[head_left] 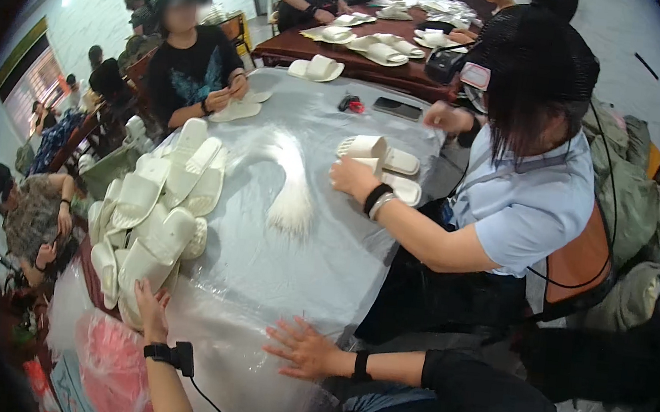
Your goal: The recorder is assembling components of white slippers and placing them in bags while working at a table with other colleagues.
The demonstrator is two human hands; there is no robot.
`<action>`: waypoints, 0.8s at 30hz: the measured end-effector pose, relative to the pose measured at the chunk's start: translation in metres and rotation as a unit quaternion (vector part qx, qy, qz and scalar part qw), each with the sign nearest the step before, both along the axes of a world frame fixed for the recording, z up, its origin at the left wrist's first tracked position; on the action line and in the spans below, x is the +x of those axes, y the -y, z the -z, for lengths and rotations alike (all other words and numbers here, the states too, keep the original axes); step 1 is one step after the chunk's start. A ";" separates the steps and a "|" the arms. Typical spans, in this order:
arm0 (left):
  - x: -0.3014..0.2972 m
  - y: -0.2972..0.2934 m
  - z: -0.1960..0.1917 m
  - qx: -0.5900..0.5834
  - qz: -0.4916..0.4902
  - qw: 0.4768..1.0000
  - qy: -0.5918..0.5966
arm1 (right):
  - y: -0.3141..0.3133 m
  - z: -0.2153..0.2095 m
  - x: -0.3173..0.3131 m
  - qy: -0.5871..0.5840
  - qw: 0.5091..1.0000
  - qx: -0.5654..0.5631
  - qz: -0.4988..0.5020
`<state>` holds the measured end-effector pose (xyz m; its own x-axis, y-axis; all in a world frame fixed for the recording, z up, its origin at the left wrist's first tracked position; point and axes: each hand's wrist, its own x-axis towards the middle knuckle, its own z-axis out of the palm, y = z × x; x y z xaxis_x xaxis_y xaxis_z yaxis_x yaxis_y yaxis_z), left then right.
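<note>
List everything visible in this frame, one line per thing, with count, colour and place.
slipper pile: many, white, table's left edge
fibre bundle: one, white, table centre
plastic sheet: one, clear, covering the table
slippers: about three, white, by a co-worker's hand at right
phone: one, dark, far side
far table: one, brown, more white slippers on it
co-workers: several, seated around
left hand: on the pile's near end, black wrist device
right hand: flat on the sheet, fingers spread, black band

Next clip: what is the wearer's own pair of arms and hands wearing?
The left hand is bare, with a black wrist strap carrying a small black box and a thin black cable. The right hand is bare, with a black wristband and a black sleeve.
</note>
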<state>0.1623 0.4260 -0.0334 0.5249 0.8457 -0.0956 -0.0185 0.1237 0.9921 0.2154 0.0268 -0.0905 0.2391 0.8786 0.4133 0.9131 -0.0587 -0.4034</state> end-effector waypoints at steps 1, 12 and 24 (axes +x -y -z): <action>0.010 0.011 -0.010 -0.016 0.004 0.999 -0.038 | 0.002 0.001 0.003 0.000 1.000 -0.002 0.016; -0.004 0.023 -0.038 0.160 -0.021 0.984 0.081 | 0.000 -0.002 0.003 0.002 1.000 -0.013 0.018; -0.051 0.100 -0.170 0.520 0.042 0.853 0.035 | -0.001 -0.008 0.007 -0.050 0.998 0.002 -0.027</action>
<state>0.1116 0.3256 0.1370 0.5623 0.4135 0.7161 -0.1168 -0.8176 0.5638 0.2224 0.0281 -0.0820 0.2313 0.8901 0.3927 0.8702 -0.0088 -0.4926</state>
